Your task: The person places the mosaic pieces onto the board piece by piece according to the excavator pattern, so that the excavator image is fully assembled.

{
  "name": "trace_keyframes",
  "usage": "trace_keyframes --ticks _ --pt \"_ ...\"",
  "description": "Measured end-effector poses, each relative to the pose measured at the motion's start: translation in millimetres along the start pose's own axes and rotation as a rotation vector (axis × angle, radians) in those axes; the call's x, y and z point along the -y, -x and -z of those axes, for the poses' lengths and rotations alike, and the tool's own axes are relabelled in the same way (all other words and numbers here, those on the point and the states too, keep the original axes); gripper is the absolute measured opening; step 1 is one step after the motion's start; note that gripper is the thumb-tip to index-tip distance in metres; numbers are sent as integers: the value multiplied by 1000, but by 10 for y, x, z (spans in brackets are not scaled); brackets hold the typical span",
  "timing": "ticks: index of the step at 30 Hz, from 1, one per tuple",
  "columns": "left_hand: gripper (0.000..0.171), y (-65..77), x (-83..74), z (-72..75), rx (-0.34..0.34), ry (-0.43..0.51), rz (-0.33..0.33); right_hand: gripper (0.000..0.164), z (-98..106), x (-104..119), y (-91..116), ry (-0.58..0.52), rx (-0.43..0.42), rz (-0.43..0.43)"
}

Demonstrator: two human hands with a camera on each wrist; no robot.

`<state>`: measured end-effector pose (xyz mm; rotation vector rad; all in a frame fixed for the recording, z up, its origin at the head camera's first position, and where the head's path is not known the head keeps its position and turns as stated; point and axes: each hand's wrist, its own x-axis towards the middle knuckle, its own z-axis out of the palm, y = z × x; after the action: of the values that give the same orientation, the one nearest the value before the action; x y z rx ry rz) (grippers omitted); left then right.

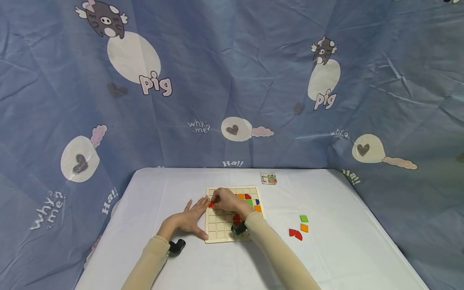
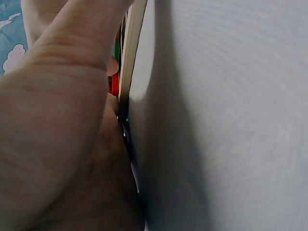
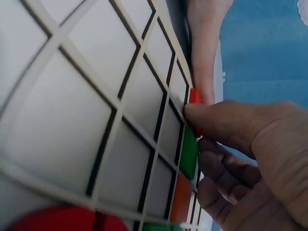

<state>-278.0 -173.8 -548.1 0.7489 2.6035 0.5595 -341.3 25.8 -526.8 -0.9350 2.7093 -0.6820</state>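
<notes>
A wooden grid board (image 1: 216,237) lies on the table with coloured tiles in several of its cells. Along its left side, my left hand (image 1: 188,219) has its fingers spread and rests against the edge, thumb near the lower left corner. My right hand (image 1: 228,200) reaches across the board and pinches a red tile (image 3: 194,96) at the left edge; the far fingertips are hidden behind the thumb. Beside that tile in the right wrist view sit a green tile (image 3: 188,153) and an orange tile (image 3: 181,198). The left wrist view shows mostly hand and the board's side (image 2: 131,57).
Right of the board lie a loose green tile (image 1: 303,218), an orange tile (image 1: 304,228) and red pieces (image 1: 298,235). A small clear box (image 1: 268,178) with coloured contents stands behind the board. A blue printed curtain (image 1: 203,88) surrounds the white table (image 1: 348,225).
</notes>
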Motion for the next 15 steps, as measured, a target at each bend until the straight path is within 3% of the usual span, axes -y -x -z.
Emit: trace_keyframes --ticks 4,15 --pt "136 4 -11 4 4 9 -3 13 16 0 12 50 2 5" --pt "136 8 -23 19 -1 13 -7 12 16 -3 6 49 3 51"
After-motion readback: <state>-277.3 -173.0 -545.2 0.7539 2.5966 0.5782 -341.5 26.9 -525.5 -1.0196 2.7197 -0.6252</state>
